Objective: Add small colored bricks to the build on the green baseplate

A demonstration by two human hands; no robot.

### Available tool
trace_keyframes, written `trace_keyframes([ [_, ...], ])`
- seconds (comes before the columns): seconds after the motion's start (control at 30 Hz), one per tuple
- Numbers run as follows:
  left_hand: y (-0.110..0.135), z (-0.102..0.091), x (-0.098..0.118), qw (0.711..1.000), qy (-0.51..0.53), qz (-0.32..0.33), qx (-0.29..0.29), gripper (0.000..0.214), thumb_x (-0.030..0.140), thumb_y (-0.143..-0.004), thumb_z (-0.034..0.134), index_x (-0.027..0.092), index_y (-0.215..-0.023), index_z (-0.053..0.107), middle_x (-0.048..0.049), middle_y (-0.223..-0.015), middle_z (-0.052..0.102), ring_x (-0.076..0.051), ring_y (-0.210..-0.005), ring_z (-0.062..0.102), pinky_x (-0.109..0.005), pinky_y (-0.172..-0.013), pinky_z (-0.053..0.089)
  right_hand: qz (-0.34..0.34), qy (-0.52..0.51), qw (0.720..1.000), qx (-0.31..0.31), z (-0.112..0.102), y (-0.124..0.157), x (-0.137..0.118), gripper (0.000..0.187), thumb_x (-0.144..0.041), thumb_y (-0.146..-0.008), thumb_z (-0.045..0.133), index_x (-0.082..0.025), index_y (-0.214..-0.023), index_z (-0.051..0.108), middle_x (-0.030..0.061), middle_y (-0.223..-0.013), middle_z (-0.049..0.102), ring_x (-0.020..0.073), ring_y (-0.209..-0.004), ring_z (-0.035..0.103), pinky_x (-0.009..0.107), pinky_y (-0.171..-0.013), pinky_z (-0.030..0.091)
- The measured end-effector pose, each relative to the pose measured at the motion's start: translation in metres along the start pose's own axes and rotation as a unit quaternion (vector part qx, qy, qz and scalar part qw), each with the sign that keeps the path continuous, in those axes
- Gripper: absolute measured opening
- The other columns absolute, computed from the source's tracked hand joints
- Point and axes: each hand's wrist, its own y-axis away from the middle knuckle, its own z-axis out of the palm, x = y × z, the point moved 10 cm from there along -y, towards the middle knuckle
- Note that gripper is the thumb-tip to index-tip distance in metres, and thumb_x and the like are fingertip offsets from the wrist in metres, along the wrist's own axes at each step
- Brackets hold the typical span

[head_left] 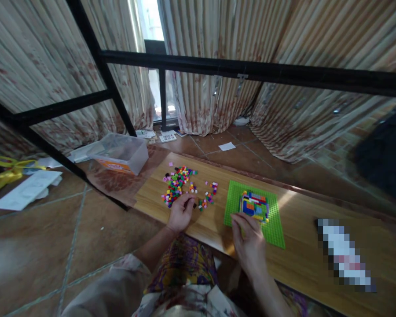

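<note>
My left hand is at the near edge of a loose heap of small coloured building bricks. Its thumb and fingers are pinched together, and I cannot make out what is between them. A smaller scatter of bricks lies just to its right. On a green studded baseplate sits a low, multicoloured brick build. Over the plate's near left part is my right hand, its fingertips closed beside the build. Whatever those fingers hold is too small or hidden to name.
Everything stands on a long, low wooden board. A clear plastic box is beyond its left end. A blurred-out object lies at the right. A black metal frame crosses ahead, before striped curtains. Papers lie on the tiled floor.
</note>
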Motion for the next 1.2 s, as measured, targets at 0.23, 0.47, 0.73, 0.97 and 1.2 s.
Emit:
trace_keyframes([
  [0.23,0.001,0.000,-0.001,1.000,0.018,-0.011,0.001,0.022,0.029,-0.090,0.049,0.019,-0.099,0.066,-0.0029,-0.083,0.066,-0.015,-0.074,0.061,-0.026,-0.068,0.051,-0.016,-0.009,0.992,-0.124,0.073,-0.010,-0.037,0.026,-0.026,-0.093,0.044,-0.022,-0.101,0.068,0.0077,-0.096,0.065,0.0216,-0.092,0.055,0.035,-0.083,0.044],
  [0.47,0.000,-0.001,0.002,1.000,0.020,-0.005,0.007,0.019,0.029,-0.087,0.053,0.020,-0.097,0.067,-0.0043,-0.089,0.069,-0.018,-0.084,0.064,-0.030,-0.077,0.052,-0.002,0.094,0.985,-0.144,0.105,-0.038,-0.047,0.022,-0.027,-0.089,0.048,-0.020,-0.096,0.068,0.0112,-0.092,0.063,0.0257,-0.090,0.052,0.039,-0.081,0.040],
  [0.73,-0.002,-0.004,0.003,1.000,0.009,0.009,0.008,0.019,0.029,-0.086,0.054,0.020,-0.098,0.067,-0.0048,-0.093,0.069,-0.018,-0.087,0.064,-0.029,-0.079,0.052,0.063,0.148,0.971,-0.177,0.119,-0.047,-0.044,0.018,-0.025,-0.085,0.053,-0.019,-0.086,0.069,0.0120,-0.094,0.064,0.0268,-0.092,0.053,0.039,-0.081,0.038],
  [0.97,-0.003,-0.003,0.001,1.000,0.016,0.004,0.005,0.019,0.030,-0.087,0.054,0.019,-0.097,0.066,-0.0048,-0.091,0.069,-0.018,-0.087,0.064,-0.029,-0.077,0.052,0.065,0.123,0.977,-0.159,0.120,-0.050,-0.045,0.018,-0.019,-0.086,0.051,-0.021,-0.077,0.067,0.0078,-0.088,0.065,0.0236,-0.089,0.055,0.035,-0.079,0.040],
  [1.2,-0.003,-0.002,0.003,1.000,0.017,0.003,0.003,0.019,0.030,-0.088,0.053,0.019,-0.097,0.066,-0.0038,-0.090,0.068,-0.017,-0.086,0.064,-0.028,-0.078,0.051,0.112,-0.019,0.990,-0.080,0.073,-0.050,-0.034,0.018,-0.024,-0.090,0.049,-0.020,-0.087,0.066,0.0048,-0.084,0.067,0.0197,-0.081,0.059,0.031,-0.074,0.044],
])
